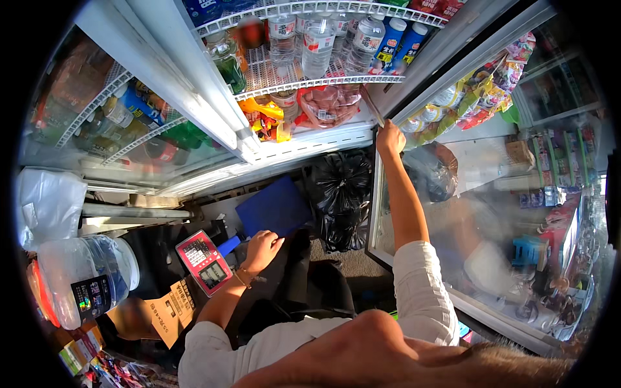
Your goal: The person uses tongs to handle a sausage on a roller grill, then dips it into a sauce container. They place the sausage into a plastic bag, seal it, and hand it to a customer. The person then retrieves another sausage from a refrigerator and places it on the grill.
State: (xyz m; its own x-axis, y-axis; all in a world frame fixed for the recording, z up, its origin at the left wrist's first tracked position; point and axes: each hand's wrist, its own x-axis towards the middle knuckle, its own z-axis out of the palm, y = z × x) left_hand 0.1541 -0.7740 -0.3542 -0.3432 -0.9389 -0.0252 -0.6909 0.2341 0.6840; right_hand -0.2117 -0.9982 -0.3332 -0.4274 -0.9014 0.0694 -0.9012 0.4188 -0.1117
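Reaching forward, my right hand (391,138) is closed around one end of a thin brownish strip (372,105), at the lower corner between the drinks refrigerator and its swung-out glass door (412,208). What the strip is, I cannot tell. Its far end points into the cabinet, beside a red-edged clear bag of sausage-like food (330,106). My left hand (263,247) hovers over the floor area with its fingers curled, and no object shows in it. Just left of that wrist lies a red desk calculator (204,262). A blue handle (229,246) and a dark blue panel (274,206) are near the left fingers.
Water bottles (318,46) fill a white wire shelf (320,86) above a yellow packet (264,119). A tied black plastic bag (342,199) sits below the cabinet. At left are a clear plastic jar (87,276), white bags (51,206) and a cardboard flap (170,315).
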